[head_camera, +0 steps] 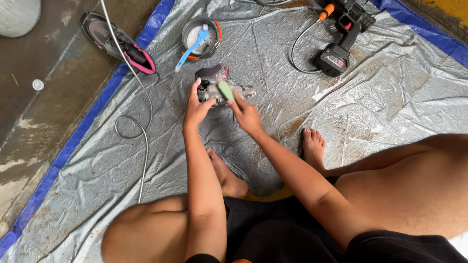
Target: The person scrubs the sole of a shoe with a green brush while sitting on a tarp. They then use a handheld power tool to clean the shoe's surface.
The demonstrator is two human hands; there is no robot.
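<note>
A dirty grey shoe (pixel 213 80) with a dark collar lies on its side on the silver tarp (pixel 380 92), just ahead of my bare feet. My left hand (pixel 196 107) grips the shoe at its near left side. My right hand (pixel 246 113) holds a green-handled brush (pixel 226 90) pressed against the shoe's side. I am squatting, with both knees at the bottom of the view.
The matching grey and pink shoe (pixel 118 43) lies on the wet concrete at upper left. A small metal pot (pixel 201 35) holds a blue brush (pixel 192 47). A black and red cordless sprayer (pixel 340 36) with a hose sits at upper right. A grey hose (pixel 141 126) loops over the tarp's blue edge.
</note>
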